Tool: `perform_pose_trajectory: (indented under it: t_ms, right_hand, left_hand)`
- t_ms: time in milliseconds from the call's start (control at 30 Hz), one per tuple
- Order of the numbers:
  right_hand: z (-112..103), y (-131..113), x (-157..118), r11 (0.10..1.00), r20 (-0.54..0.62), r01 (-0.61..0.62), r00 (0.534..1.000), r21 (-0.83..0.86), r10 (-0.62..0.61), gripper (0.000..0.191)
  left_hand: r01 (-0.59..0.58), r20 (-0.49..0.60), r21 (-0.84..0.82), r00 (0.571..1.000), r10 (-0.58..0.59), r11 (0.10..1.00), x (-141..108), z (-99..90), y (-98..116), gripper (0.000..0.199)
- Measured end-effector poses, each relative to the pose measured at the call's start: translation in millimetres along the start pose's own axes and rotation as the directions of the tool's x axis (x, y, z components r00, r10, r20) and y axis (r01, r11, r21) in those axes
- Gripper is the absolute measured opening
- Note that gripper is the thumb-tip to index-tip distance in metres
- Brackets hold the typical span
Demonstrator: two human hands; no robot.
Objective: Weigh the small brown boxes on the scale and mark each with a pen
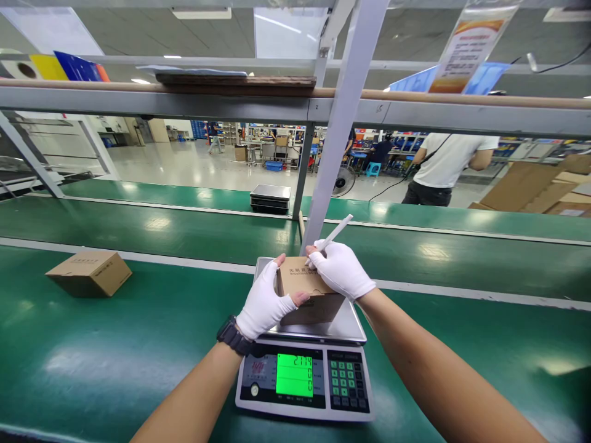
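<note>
A brown cardboard box [305, 280] with dark printing stands on the metal pan of a digital scale [305, 381], whose lit green display reads 2.174 on its top line. My left hand [268, 298], in a white glove with bare fingertips, grips the box's left side and near edge. Above the box's top face, my right hand [341, 267] is closed around a slim white pen [338, 230]. The pen's lower end is at the box's top, partly covered by my fingers, so I cannot tell whether it touches.
Another cardboard box [92, 272] lies on the green work surface [175, 357] at left. A white upright post [341, 117] rises just behind the scale. A second scale [270, 197] sits farther back. Beyond the benches stand a person in a white shirt [455, 163] and flattened cartons [521, 187].
</note>
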State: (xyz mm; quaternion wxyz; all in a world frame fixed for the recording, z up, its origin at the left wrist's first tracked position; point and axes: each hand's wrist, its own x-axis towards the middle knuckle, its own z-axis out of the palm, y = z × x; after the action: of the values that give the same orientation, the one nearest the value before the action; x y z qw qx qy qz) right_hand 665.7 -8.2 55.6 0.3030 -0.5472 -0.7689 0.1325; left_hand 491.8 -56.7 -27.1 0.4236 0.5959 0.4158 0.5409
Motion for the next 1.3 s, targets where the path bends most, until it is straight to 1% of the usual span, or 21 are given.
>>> perform_pose_trajectory:
  t_ms: [167,267,400,467,667,833,900,967,1033,1100,1133,1167,1233,1267,1300]
  right_hand:
    - [-0.1,1.8,0.4,1.000,-0.015,0.004,1.000,-0.013,-0.005,0.028]
    - [-0.1,3.3,0.6,1.000,-0.011,0.020,1.000,0.011,-0.020,0.029]
    - [-1.0,2.5,-0.1,1.000,-0.022,-0.005,1.000,0.008,0.005,0.029]
    - [-1.4,2.0,-0.4,1.000,-0.020,0.001,1.000,0.001,-0.001,0.028]
    - [-1.0,2.3,-0.2,1.000,-0.039,-0.030,0.999,0.010,0.030,0.027]
    - [-1.4,0.3,-2.0,0.999,-0.056,-0.041,0.998,0.005,0.041,0.026]
    - [-0.7,1.7,-1.7,0.999,-0.055,-0.033,0.998,0.040,0.035,0.027]
    - [0.4,5.7,-0.5,0.992,-0.054,-0.029,0.998,0.123,0.036,0.029]
    - [1.7,11.2,-0.1,0.971,-0.103,-0.035,0.993,0.238,0.061,0.031]
    - [3.3,14.4,-4.1,0.934,-0.195,-0.023,0.976,0.356,0.099,0.033]
    - [4.5,13.7,-8.5,0.914,-0.237,-0.011,0.965,0.406,0.116,0.034]
    - [6.4,11.0,-14.6,0.893,-0.266,0.002,0.955,0.450,0.132,0.035]
    - [12.6,-0.4,-29.2,0.854,-0.278,0.012,0.948,0.520,0.155,0.037]
    - [16.6,-7.9,-35.9,0.836,-0.263,0.013,0.952,0.548,0.158,0.036]
    - [20.3,-15.1,-41.2,0.818,-0.235,0.015,0.961,0.575,0.147,0.036]
  left_hand:
    - [-0.001,0.004,0.004,1.000,0.001,1.000,0.0,0.5,0.6,0.100]
    - [-0.004,-0.002,0.014,1.000,0.004,1.000,0.1,0.2,-0.3,0.099]
    - [-0.003,0.001,0.013,1.000,0.003,1.000,-0.4,-0.2,-0.8,0.099]
    - [-0.002,-0.001,0.013,1.000,0.002,1.000,-0.6,-0.3,-0.3,0.099]
    - [-0.026,-0.006,0.062,1.000,0.026,0.998,-0.6,-0.3,0.3,0.096]
    - [-0.014,0.000,0.031,1.000,0.014,0.999,-0.8,1.0,-0.4,0.097]
    - [-0.003,-0.002,0.033,1.000,0.003,0.999,0.8,0.8,-0.7,0.099]
    - [0.002,-0.005,0.039,1.000,-0.002,0.999,3.1,-0.8,-0.8,0.100]
    - [-0.007,0.003,0.044,1.000,0.007,0.999,3.6,-2.6,-0.6,0.100]
    - [-0.058,-0.023,0.097,0.998,0.061,0.994,-1.5,-2.0,0.7,0.096]
    - [-0.103,-0.064,0.163,0.991,0.115,0.981,-6.7,0.2,1.8,0.088]
    - [-0.154,-0.118,0.257,0.975,0.189,0.954,-13.5,3.8,3.2,0.078]
    - [-0.225,-0.197,0.486,0.913,0.357,0.844,-28.6,14.0,6.3,0.064]
    - [-0.232,-0.206,0.590,0.883,0.422,0.773,-34.7,19.5,7.7,0.064]
    - [-0.226,-0.197,0.675,0.862,0.467,0.702,-38.4,24.5,9.0,0.067]
